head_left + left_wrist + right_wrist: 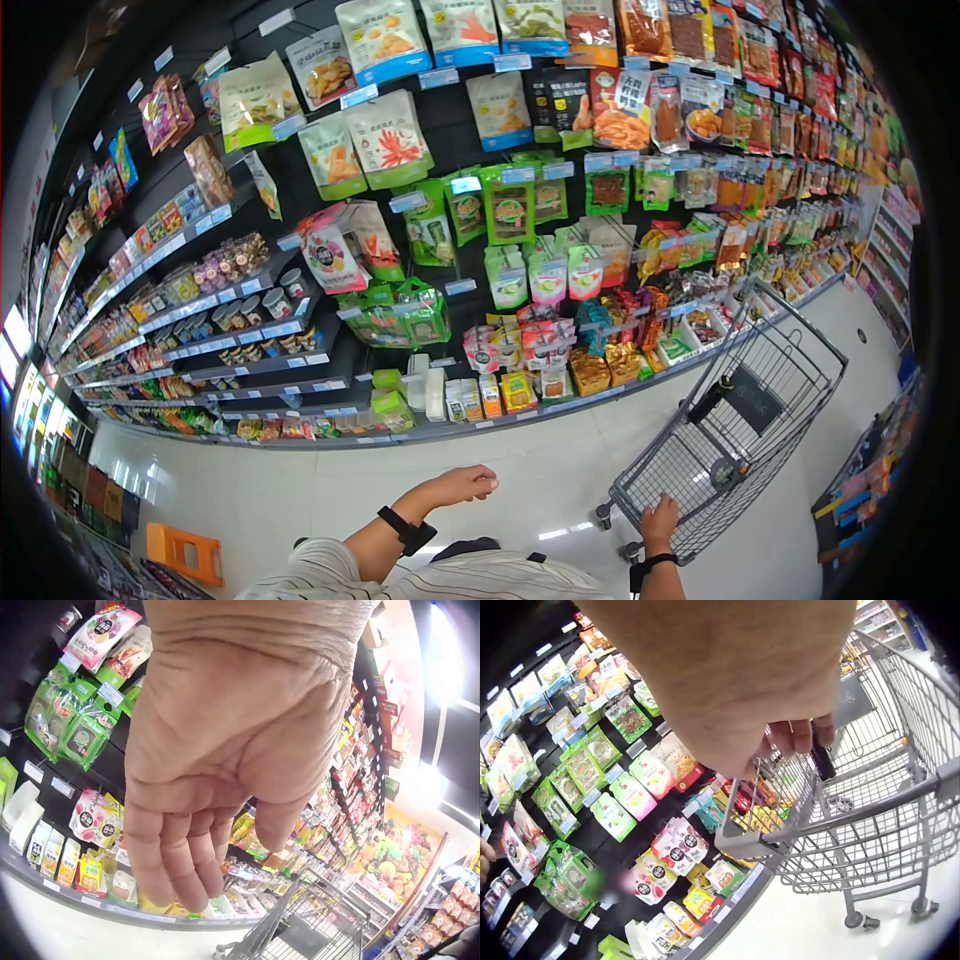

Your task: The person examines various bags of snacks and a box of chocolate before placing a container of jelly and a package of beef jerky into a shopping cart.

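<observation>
My left hand (465, 485) is held out in front of my body, palm side showing in the left wrist view. Its fingers (196, 859) are loosely bent with nothing in them, and snack shelves lie beyond. To the right, my right hand (658, 522) overlaps the near end of a grey wire shopping cart (690, 460). In the right wrist view its bent fingers (802, 736) appear over the cart's side and hold no visible item. The palm of this hand is hidden. A dark flap (750, 400) is in the cart's far part.
Hanging snack bags (390, 140) and small boxed packs fill the dark shelf wall (455, 330) ahead. Tubs stand on shelves (240, 310) at left. An orange stool (185, 553) is on the pale floor (300, 480). More goods stand at far right.
</observation>
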A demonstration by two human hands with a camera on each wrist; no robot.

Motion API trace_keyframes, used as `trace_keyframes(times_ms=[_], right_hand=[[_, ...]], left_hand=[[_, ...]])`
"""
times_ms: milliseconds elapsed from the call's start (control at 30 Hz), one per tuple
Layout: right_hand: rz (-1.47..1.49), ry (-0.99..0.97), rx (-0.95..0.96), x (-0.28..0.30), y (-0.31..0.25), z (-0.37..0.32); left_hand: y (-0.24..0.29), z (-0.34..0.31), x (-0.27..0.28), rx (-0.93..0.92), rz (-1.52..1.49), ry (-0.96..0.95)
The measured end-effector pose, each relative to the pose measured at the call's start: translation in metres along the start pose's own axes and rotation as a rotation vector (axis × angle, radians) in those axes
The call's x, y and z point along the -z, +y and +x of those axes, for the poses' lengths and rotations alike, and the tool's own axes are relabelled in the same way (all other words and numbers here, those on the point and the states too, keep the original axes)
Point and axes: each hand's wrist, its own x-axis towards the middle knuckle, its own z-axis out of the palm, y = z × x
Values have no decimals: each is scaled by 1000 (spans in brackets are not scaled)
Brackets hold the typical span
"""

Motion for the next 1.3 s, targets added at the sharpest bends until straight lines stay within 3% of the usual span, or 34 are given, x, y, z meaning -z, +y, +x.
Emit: trace_keyframes(times_ms=[100, 200, 733, 833, 867, 1300], right_hand=[[40, -388, -192, -18, 19, -7], [-24, -587, -159, -49, 42, -18], [38, -606, -46, -65, 25, -9], [-6, -631, -51, -83, 19, -10], [14, -625, 24, -92, 25, -9], [-134, -709, -123, -105, -74, 0]], left_hand=[[-7, 1, -3, 10, -11, 10], [-8, -5, -4, 26, -24, 24], [-33, -7, 12, -8, -104, 76], [-39, -6, 34, -21, -115, 78], [-41, -6, 42, -22, -113, 78], [-100, -18, 174, 13, -180, 101]])
